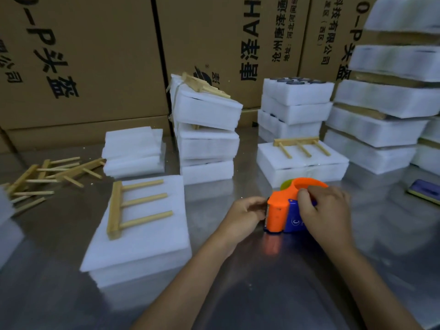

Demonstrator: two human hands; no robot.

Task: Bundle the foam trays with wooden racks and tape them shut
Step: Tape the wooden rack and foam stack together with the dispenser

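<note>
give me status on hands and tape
Both hands on tape dispenser: right hand grips it, left hand at blade end. Foam stack with rack untaped.

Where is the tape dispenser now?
In the head view, the tape dispenser stands on the metal table, right of centre, between both hands, just in front of a foam tray with a rack.

The right hand hides much of the tape dispenser.
</note>
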